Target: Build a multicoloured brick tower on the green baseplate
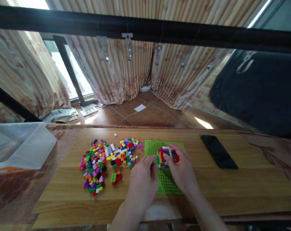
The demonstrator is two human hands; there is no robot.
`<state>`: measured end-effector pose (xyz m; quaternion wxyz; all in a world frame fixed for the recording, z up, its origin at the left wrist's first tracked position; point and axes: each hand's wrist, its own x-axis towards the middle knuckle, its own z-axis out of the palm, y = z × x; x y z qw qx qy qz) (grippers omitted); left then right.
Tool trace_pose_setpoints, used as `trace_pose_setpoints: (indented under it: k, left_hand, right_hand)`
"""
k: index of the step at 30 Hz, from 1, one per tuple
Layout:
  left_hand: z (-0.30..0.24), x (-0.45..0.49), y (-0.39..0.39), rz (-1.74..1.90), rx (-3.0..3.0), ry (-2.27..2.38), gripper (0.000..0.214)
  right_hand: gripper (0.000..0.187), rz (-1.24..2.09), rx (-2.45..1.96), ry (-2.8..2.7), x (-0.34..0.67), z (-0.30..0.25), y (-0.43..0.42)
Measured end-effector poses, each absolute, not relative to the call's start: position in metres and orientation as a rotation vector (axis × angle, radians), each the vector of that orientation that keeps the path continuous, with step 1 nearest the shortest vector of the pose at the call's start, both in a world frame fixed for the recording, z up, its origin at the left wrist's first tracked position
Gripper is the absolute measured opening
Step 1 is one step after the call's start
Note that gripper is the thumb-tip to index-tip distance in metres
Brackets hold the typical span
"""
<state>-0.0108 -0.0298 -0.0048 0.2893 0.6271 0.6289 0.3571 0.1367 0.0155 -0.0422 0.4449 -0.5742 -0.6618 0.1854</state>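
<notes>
Right of the frame's lower centre, the model [167, 151], likely light and stiff but separable, best held low by opposite sides, sits in the right hand's [183, 171] fingers; the left hand's [144, 176] grip I cannot tell.

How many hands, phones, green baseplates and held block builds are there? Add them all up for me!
Left hand and right hand: 2
Phone: 1
Green baseplate: 1
Block build: 1
Total: 5
</notes>
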Motion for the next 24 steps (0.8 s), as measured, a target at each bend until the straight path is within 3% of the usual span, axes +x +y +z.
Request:
trace_pose_setpoints:
  k: [9,15,24]
  left_hand:
    - [-0.009,-0.009,-0.026,1.177,1.208,1.436,0.03]
    - [0.0,-0.005,-0.022,1.244,0.874,1.187,0.028]
    - [0.005,-0.003,-0.021,1.192,0.812,1.168,0.034]
  right_hand:
    - [0.022,0.371,-1.29,-1.513,0.144,-0.023,0.005]
    - [0.023,0.525,-1.044,-1.85,0.137,-0.006,-0.018]
    - [0.019,0.587,-1.0,-1.92,0.144,-0.007,-0.015]
